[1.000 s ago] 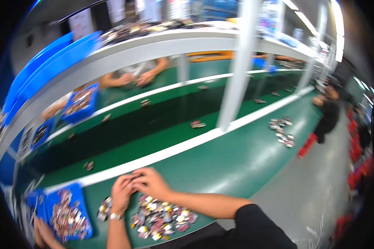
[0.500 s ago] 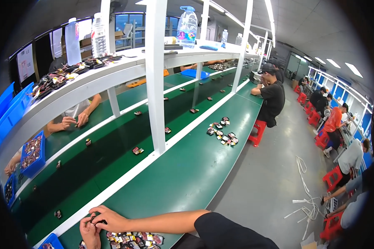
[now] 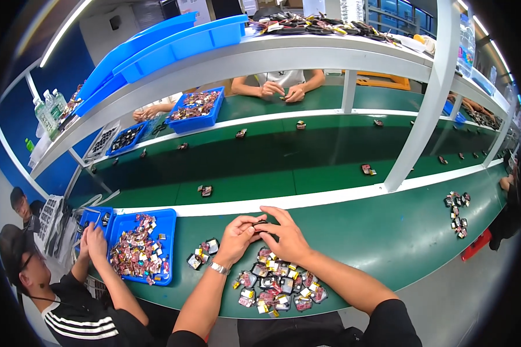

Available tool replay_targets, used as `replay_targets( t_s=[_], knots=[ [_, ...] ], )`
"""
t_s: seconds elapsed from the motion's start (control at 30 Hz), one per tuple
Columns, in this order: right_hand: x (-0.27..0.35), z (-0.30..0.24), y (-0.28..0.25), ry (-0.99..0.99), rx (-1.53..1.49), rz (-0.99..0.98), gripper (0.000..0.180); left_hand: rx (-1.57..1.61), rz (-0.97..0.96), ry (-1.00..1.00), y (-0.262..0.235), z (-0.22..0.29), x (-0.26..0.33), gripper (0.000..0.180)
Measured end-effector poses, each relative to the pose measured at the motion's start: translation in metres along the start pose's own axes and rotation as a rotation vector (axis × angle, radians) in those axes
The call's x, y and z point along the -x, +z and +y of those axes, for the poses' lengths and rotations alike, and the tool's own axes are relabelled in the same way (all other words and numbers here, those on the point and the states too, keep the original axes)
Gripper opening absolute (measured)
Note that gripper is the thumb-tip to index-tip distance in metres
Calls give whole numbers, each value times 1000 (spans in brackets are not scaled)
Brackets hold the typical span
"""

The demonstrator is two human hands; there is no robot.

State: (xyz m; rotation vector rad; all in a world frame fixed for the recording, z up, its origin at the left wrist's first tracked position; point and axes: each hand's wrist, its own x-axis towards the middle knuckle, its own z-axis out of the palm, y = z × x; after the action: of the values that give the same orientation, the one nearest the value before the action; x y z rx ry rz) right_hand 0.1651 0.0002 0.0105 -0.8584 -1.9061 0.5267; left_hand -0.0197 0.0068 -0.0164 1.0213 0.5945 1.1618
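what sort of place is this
Probably a factory assembly line, perhaps for electronics: small parts lie spaced along a green belt, more fill a blue tray, and another person's hands work opposite.

Green workbench [image 3: 370,237] at near side, flanking a green conveyor belt [image 3: 330,179]; above, a pale shelf [image 3: 307,56] on white posts [image 3: 424,115]. Left: blue wall [image 3: 63,78] and tube light [image 3: 65,33]. Right: grey floor [image 3: 440,301], red stool [image 3: 476,246]. Far right: bluish windows [image 3: 408,13].

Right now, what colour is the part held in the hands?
The held part looks black where visible, mostly hidden; best in the head view.
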Motion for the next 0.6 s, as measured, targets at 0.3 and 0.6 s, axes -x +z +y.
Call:
replay_targets(
  t_s=[0.3,0.6],
  knots=[
    [-5,4,0,-141,117,159,19,11,49,-93,5,4,-4,27],
    [-4,-11,2,-96,158,143,23,-11,48,-82,7,5,0,25]
  ],
)
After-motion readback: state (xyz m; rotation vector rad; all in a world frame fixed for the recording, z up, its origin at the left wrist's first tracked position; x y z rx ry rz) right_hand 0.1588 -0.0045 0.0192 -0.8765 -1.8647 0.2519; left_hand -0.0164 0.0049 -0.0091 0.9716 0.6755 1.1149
